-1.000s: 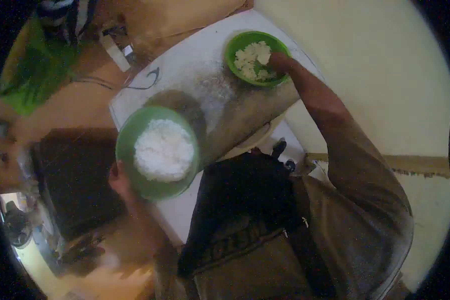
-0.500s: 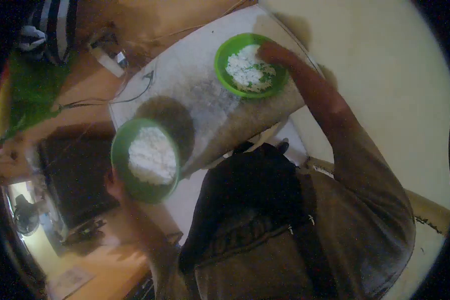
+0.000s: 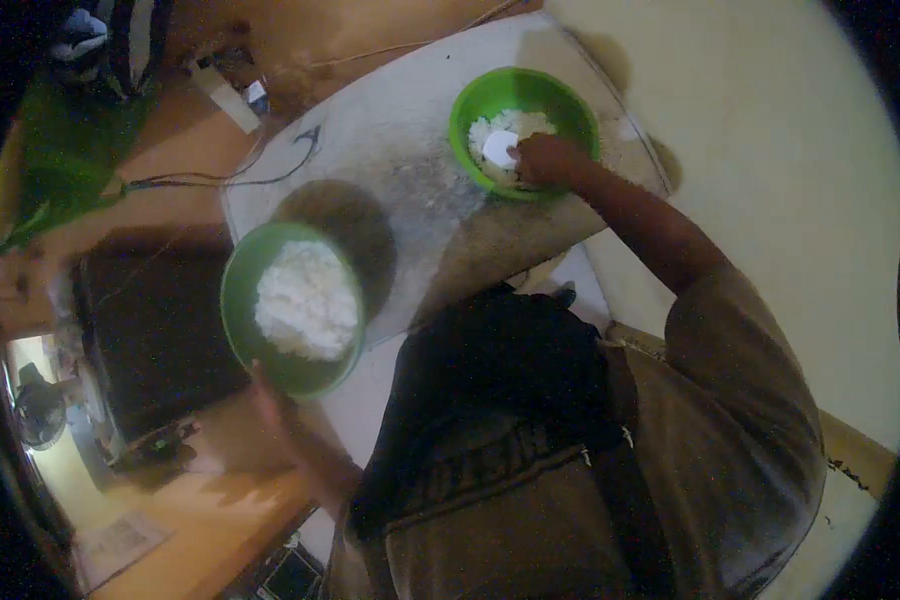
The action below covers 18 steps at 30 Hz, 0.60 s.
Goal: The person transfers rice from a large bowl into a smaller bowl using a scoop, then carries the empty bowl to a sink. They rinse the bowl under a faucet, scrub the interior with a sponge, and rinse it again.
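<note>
The white food (image 3: 308,302), loose and crumbly like cooked rice, is seen in two bowls. The larger mass is contained in the pale green bowl (image 3: 242,290), by the near left corner of the counter (image 3: 400,105). This bowl is tilted, and part of it is seen beyond the counter's edge; whether it is supported by the counter as well as by the hand cannot be told. A round shadow (image 3: 355,235) is cast on the counter just beside it.

A smaller portion (image 3: 483,130) is held in the bright green bowl (image 3: 530,88), which is set toward the counter's right end, between the far and near edges. Over this portion a small white utensil (image 3: 501,150) is gripped by the right hand (image 3: 550,162), with the fingers drawn together and clamped on it; its handle is hidden by the hand.

The lower outer wall of the pale green bowl is touched by the left hand (image 3: 272,402). Most of its fingers are hidden or blurred, so whether they are spread or pressed together cannot be told.

A dark cable (image 3: 305,160) is laid across the counter's far left edge. Beyond the left edge, a large dark box-like object (image 3: 160,350) and a fan (image 3: 40,408) are seen.
</note>
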Motion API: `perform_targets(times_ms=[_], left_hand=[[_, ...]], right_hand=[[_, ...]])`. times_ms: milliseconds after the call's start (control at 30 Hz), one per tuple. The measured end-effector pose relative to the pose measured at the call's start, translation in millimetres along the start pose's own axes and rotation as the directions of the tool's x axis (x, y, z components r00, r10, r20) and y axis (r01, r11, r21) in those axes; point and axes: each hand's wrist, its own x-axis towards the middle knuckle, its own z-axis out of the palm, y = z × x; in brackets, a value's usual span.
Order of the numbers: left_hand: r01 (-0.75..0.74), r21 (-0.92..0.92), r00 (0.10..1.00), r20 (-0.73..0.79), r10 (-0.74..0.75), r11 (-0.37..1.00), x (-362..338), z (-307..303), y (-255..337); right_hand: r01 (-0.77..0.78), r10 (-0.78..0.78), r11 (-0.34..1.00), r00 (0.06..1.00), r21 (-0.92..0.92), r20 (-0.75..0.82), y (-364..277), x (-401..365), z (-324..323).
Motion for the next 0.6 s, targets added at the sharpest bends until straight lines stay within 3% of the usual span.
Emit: perform_targets(times_ms=[33,167,233,267,333,367,433,467,533,600], left_hand=[[0.024,0.151,0.991,-0.132,-0.004,0.988,2,2,2],[0.102,0.182,0.987,-0.143,-0.076,0.978,9,8,10],[-0.101,0.192,0.980,-0.149,0.131,0.976,23,0,-1],[-0.098,0.193,0.981,-0.145,0.128,0.976,17,5,5],[-0.031,0.351,0.993,-0.095,0.068,0.936,-3,17,24],[-0.029,0.355,0.994,-0.092,0.066,0.935,-1,11,17],[-0.083,0.347,0.983,-0.124,0.133,0.934,5,0,-4],[-0.086,0.351,0.984,-0.119,0.136,0.933,1,3,-1],[-0.112,0.251,0.979,-0.139,0.151,0.961,-9,13,0],[-0.046,0.360,0.984,-0.147,0.105,0.932,-10,5,3]], right_hand=[[-0.029,0.027,0.999,0.997,0.026,0.071,-6,0,15],[-0.010,0.012,0.999,0.997,-0.033,0.072,12,8,0],[0.079,-0.082,0.997,0.981,0.021,0.174,30,25,-18],[0.075,-0.078,0.997,0.981,0.022,0.178,42,36,-14],[0.105,-0.099,0.989,0.993,0.103,-0.062,52,54,6],[0.102,-0.096,0.989,0.994,0.107,-0.060,47,55,11],[0.102,-0.076,0.988,0.974,-0.114,0.214,31,53,13],[-0.036,0.046,0.998,0.971,-0.047,0.233,6,35,-16],[0.005,0.012,0.995,0.987,-0.102,0.163,25,41,1],[0.031,-0.016,0.989,0.994,-0.142,0.108,40,31,8]])
